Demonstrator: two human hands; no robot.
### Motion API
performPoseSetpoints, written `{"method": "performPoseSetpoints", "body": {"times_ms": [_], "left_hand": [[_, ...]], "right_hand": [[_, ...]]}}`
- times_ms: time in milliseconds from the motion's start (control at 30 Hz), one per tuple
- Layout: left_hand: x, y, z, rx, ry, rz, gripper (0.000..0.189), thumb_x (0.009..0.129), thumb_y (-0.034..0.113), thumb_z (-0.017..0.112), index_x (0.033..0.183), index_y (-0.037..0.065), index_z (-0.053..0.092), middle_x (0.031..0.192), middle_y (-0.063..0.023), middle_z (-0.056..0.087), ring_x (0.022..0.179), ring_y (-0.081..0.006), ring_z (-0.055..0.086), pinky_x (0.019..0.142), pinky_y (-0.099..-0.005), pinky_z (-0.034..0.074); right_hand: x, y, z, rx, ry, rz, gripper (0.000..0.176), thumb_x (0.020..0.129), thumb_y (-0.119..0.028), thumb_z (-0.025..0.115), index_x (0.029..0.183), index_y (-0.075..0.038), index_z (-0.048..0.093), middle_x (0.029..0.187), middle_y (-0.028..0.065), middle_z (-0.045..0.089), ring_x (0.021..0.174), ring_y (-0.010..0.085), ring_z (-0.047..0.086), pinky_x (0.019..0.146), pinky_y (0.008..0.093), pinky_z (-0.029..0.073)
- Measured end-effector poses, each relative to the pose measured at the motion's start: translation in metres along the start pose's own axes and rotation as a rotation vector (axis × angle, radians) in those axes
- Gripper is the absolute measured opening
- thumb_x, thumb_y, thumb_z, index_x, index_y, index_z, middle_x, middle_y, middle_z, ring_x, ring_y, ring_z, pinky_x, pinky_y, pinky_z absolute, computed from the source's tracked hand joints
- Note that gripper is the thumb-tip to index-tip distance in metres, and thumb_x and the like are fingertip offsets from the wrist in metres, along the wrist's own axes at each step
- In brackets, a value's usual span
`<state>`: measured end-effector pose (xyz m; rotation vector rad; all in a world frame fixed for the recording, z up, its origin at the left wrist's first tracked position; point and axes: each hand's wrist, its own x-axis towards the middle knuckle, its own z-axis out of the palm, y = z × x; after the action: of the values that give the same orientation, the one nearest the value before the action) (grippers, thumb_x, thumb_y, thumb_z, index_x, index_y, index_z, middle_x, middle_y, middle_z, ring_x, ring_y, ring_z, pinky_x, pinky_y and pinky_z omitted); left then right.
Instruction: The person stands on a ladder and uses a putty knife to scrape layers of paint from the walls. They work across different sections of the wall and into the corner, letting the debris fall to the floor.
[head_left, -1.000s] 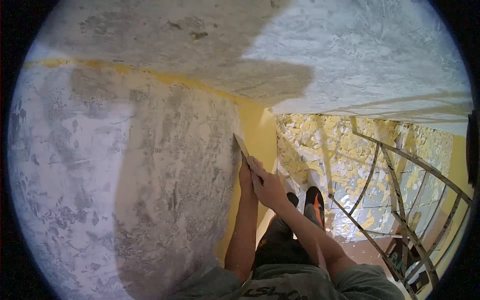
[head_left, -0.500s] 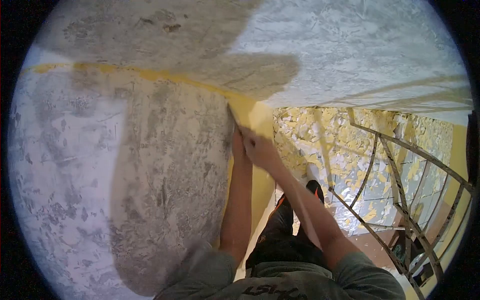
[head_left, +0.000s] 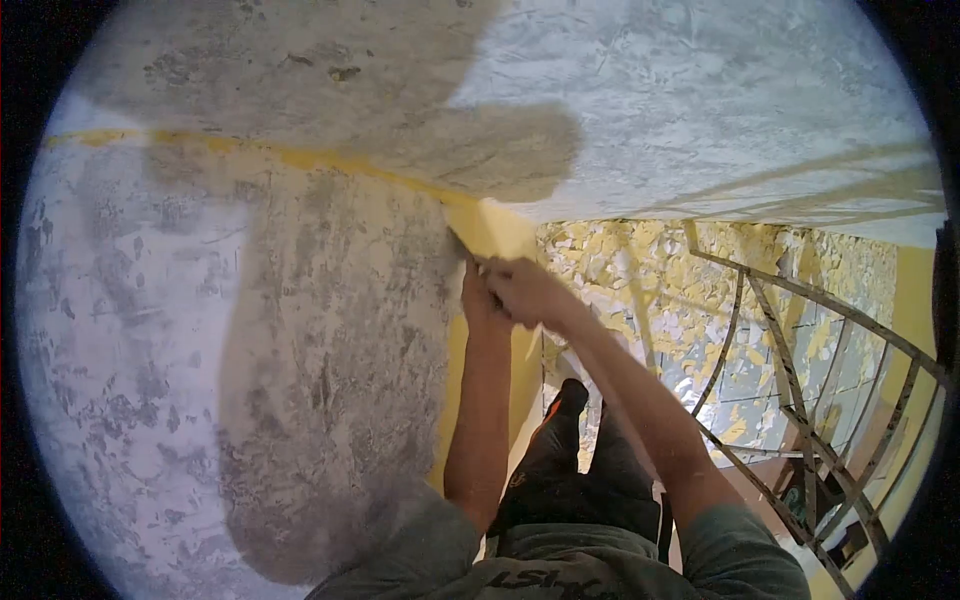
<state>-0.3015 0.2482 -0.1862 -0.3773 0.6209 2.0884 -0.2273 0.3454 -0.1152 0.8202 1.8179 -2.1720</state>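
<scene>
My left hand (head_left: 482, 300) and my right hand (head_left: 530, 293) are closed close together at the wall corner. Between them and the wall shows the thin dark edge of a scraper (head_left: 459, 245); its handle is hidden in my fingers. The blade lies against the border between the bare, patchy grey wall (head_left: 340, 300) and a remaining strip of yellow paint (head_left: 490, 228). My right hand overlaps the left near the tool's handle end.
A rusty metal frame (head_left: 820, 300) stands at the right. Yellow and white paint flakes (head_left: 620, 265) litter the tiled floor (head_left: 790, 400). A second scraped wall (head_left: 700, 110) meets the first along a thin yellow line (head_left: 320, 160). My shoe (head_left: 572, 395) is on the floor below.
Both hands and the scraper have shifted slightly down and the right hand has turned more sideways. My visible foot has moved left, and the view has shifted a little.
</scene>
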Motion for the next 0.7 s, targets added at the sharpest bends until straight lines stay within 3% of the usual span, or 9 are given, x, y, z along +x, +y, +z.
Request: {"method": "performPoseSetpoints", "body": {"times_ms": [67,133,200,267,300,467,533,600,700], "left_hand": [[-0.014,-0.004,0.034,0.079,0.312,0.127,0.032,0.091,0.033,0.039,0.101,0.006,0.055,0.094,-0.0102,0.059,0.081,-0.024,0.057,0.068,-0.0374,0.05],[0.013,0.013,-0.007,0.148,0.06,-0.014,0.039,0.092,0.042,0.038,0.104,0.008,0.052,0.093,-0.0061,0.056,0.087,-0.0202,0.055,0.076,-0.0357,0.048],[0.042,0.016,-0.046,0.127,-0.283,-0.132,0.038,0.091,0.042,0.04,0.103,0.008,0.052,0.096,-0.0064,0.055,0.087,-0.0199,0.055,0.074,-0.0346,0.048],[0.046,0.002,-0.047,0.096,-0.071,-0.016,0.034,0.092,0.033,0.038,0.107,0.006,0.051,0.095,-0.0091,0.058,0.081,-0.0231,0.056,0.066,-0.037,0.05],[0.019,-0.008,0.012,0.281,0.401,0.104,0.034,0.092,0.033,0.039,0.108,0.006,0.051,0.095,-0.0083,0.058,0.08,-0.0218,0.057,0.066,-0.0359,0.05],[0.009,0.009,0.009,0.141,0.324,0.056,0.032,0.092,0.031,0.04,0.109,0.006,0.051,0.095,-0.0083,0.058,0.08,-0.0233,0.057,0.069,-0.0395,0.05],[0.052,0.021,-0.038,0.314,-0.006,-0.164,0.031,0.093,0.036,0.037,0.101,0.011,0.054,0.086,-0.0064,0.058,0.08,-0.02,0.056,0.071,-0.0338,0.049],[0.039,0.01,-0.008,0.377,0.208,-0.188,0.03,0.094,0.032,0.033,0.097,0.011,0.054,0.081,-0.0067,0.058,0.079,-0.0197,0.056,0.07,-0.0341,0.049],[-0.004,-0.005,0.016,0.194,0.398,0.069,0.034,0.093,0.036,0.035,0.105,0.01,0.053,0.087,-0.0062,0.058,0.081,-0.0209,0.056,0.073,-0.0332,0.049]], "right_hand": [[-0.003,-0.007,0.008,-0.006,0.031,-0.013,0.033,0.086,-0.022,0.038,0.101,0.0,0.058,0.057,0.01,0.055,0.037,0.018,0.047,0.038,0.0297,0.041],[0.012,-0.015,0.003,-0.152,0.036,0.004,0.039,0.085,-0.022,0.039,0.117,-0.004,0.053,0.058,0.0094,0.056,0.039,0.0166,0.048,0.038,0.03,0.042],[0.018,-0.01,-0.009,-0.209,0.055,-0.056,0.041,0.085,-0.019,0.035,0.123,-0.008,0.048,0.085,0.0221,0.061,0.047,0.0235,0.059,0.044,0.0336,0.051],[0.019,-0.005,-0.016,-0.118,0.019,-0.003,0.042,0.085,-0.018,0.034,0.124,-0.009,0.047,0.084,0.0222,0.061,0.048,0.0235,0.059,0.044,0.0333,0.051],[0.02,0.003,-0.009,-0.075,-0.039,0.072,0.041,0.084,-0.019,0.038,0.121,-0.008,0.051,0.057,0.0106,0.055,0.039,0.018,0.049,0.04,0.03,0.044],[0.0,-0.014,0.007,-0.081,0.057,-0.019,0.036,0.085,-0.019,0.036,0.11,-0.001,0.055,0.055,0.0115,0.054,0.039,0.0169,0.049,0.039,0.0303,0.043],[0.047,0.01,0.001,-0.135,0.052,0.014,0.037,0.085,-0.018,0.032,0.111,0.001,0.052,0.071,0.0245,0.061,0.041,0.0264,0.057,0.044,0.0357,0.05],[0.049,0.018,-0.006,0.004,0.048,0.05,0.039,0.086,-0.021,0.034,0.116,-0.003,0.052,0.056,0.0121,0.055,0.039,0.0186,0.049,0.037,0.0315,0.041],[0.0,0.002,0.007,-0.13,-0.026,-0.058,0.038,0.084,-0.013,0.033,0.11,0.01,0.048,0.071,0.0246,0.06,0.048,0.0295,0.06,0.047,0.0373,0.052]]}}
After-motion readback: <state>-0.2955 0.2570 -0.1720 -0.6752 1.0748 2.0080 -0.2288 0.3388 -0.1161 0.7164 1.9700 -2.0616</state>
